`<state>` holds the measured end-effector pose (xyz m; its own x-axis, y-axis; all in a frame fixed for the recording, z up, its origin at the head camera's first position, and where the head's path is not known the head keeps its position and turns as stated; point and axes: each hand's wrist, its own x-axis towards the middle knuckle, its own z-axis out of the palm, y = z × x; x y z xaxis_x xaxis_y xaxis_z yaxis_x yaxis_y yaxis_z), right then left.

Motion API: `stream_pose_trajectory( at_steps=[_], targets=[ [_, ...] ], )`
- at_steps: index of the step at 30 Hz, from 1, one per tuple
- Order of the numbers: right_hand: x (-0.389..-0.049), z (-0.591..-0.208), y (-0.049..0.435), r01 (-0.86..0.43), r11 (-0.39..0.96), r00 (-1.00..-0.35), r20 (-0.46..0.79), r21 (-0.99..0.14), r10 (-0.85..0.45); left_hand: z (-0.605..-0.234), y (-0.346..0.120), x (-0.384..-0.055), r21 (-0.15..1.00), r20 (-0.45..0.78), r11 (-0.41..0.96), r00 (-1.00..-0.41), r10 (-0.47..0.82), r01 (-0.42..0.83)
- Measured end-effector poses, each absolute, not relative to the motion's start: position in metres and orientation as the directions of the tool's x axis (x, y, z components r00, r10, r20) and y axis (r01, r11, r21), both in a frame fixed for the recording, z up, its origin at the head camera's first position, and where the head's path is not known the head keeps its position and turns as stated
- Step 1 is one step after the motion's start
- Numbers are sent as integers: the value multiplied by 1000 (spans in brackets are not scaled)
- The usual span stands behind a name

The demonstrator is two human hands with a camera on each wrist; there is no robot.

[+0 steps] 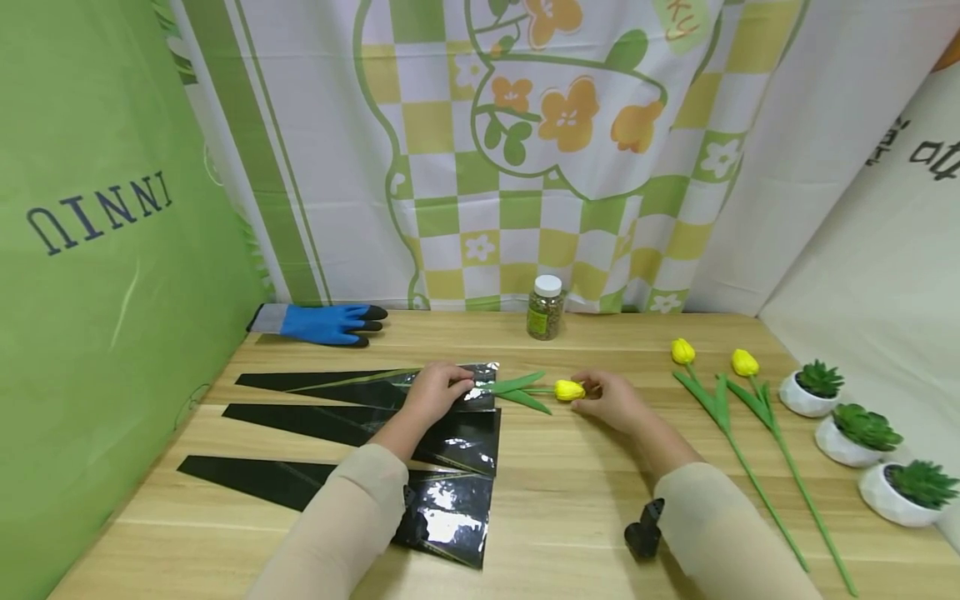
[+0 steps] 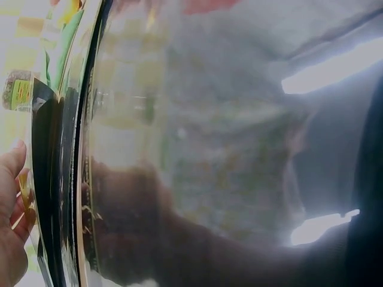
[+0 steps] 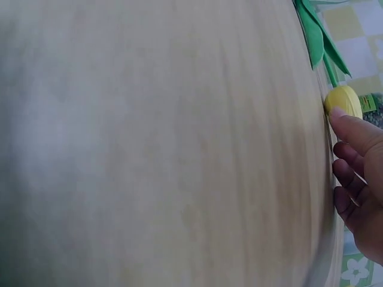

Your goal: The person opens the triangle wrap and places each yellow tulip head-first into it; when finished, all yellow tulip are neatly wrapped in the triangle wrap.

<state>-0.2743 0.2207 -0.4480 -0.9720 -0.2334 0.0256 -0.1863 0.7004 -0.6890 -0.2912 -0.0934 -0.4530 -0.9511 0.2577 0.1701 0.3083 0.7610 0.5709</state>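
Note:
A yellow artificial tulip (image 1: 569, 391) lies with its stem inside the topmost of three black, clear-fronted flower sleeves (image 1: 360, 385). Its bloom and green leaves (image 1: 519, 385) stick out of the sleeve's wide right end. My left hand (image 1: 436, 392) holds that sleeve near the wide end, thumb and fingers close together over the film. At the bloom, my right hand (image 1: 606, 400) pinches the yellow petals between thumb and fingers. The right wrist view shows the thumb on the bloom (image 3: 343, 103). Glossy film fills most of the left wrist view.
Two more black sleeves (image 1: 450, 437) (image 1: 450, 517) lie nearer me. On the right are two loose yellow tulips (image 1: 712, 404) (image 1: 772, 417) and three white-potted succulents (image 1: 847, 440). A blue glove (image 1: 322, 323) and a white-lidded jar (image 1: 545, 312) stand along the back by the curtain.

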Motion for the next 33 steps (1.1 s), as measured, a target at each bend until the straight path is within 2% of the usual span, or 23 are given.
stream_pose_trajectory(
  at_steps=[5, 13, 22, 33],
  targets=[
    [-276, -448, 218, -185, 716, -975, 34, -673, -220, -454, -93, -292, 565, 167, 766, -951, 259, 307],
    [-279, -437, 203, -101, 713, -982, -46, -693, -184, -453, -94, -294, 559, 175, 769, -951, 255, 309],
    [-285, -434, 178, -123, 691, -977, -36, -712, -211, -450, -94, -294, 555, 166, 769, -948, 270, 316],
    [-288, -436, 149, -85, 670, -979, -62, -737, -193, -448, -93, -294, 575, 158, 750, -944, 289, 326]
  ],
)
